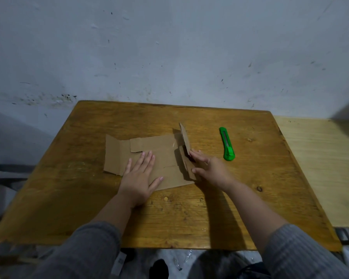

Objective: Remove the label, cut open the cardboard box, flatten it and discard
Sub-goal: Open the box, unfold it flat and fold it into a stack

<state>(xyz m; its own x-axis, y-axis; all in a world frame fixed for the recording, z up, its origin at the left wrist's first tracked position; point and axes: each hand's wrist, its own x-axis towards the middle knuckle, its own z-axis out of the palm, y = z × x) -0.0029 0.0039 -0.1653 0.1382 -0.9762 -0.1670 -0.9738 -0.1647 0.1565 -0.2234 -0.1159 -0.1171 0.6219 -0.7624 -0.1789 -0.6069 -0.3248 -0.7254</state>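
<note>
Cardboard box (149,156) lies cut open and nearly flat at the frame's centre, on the wooden table (189,218). Left hand (138,181) presses it down, fingers straight and slightly spread; right hand (211,171) pushes straight fingers against the upright flap (184,138). Light, stiff, springy stuff, I'd say — best gripped along an edge. Green box cutter (227,143) sits idle to the right.

I see the brown cardboard box (149,158) cut open and lying nearly flat at the table's centre, one flap at its three o'clock edge standing upright. The green utility knife (227,143) lies well apart at three o'clock.
</note>
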